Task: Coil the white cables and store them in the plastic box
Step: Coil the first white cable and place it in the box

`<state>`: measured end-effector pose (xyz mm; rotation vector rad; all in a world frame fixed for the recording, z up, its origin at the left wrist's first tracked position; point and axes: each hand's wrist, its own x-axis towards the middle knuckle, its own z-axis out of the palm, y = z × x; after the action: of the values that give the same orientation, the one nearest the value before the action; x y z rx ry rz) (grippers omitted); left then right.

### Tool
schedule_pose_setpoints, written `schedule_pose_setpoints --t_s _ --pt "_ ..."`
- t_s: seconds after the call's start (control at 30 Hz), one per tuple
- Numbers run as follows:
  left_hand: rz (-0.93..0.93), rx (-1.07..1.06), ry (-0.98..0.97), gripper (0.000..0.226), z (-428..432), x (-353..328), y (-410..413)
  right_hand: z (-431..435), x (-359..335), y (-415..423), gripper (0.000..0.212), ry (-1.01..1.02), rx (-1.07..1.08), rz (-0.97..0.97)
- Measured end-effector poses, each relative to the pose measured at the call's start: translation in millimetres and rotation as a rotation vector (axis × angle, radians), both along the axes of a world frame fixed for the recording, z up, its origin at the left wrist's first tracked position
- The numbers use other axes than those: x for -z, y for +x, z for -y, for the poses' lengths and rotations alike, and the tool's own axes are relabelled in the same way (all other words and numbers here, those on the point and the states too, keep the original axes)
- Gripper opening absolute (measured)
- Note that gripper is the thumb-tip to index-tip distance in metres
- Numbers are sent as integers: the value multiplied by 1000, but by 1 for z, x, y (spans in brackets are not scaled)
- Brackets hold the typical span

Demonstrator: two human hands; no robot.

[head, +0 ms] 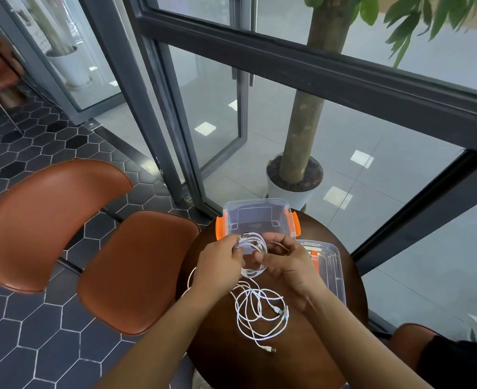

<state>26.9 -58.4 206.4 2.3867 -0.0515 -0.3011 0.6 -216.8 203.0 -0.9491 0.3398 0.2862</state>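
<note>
Head view: L hand [220,265] & R hand [287,266], centre frame, both w/ fingers [229,242] curled on a white coil [252,273], held just below the open box [257,204]. Loose cables [287,314] lie on desk [301,366], lower centre. Lid [329,256] right of hands.

The right hand [286,265] hides parts of the coiled cable [252,273] and lid [328,263], and the table [293,369] runs off the bottom edge.
</note>
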Motion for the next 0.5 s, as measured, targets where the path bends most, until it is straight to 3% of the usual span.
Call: schedule_pose_setpoints --t_s 0.27,0.5 --pt "-55 -40 -149 18 0 -2 -3 3 -1 0 44 -50 19 -7" --pt "-70 -47 -151 18 -1 -5 -1 6 -1 -1 39 -135 52 -5"
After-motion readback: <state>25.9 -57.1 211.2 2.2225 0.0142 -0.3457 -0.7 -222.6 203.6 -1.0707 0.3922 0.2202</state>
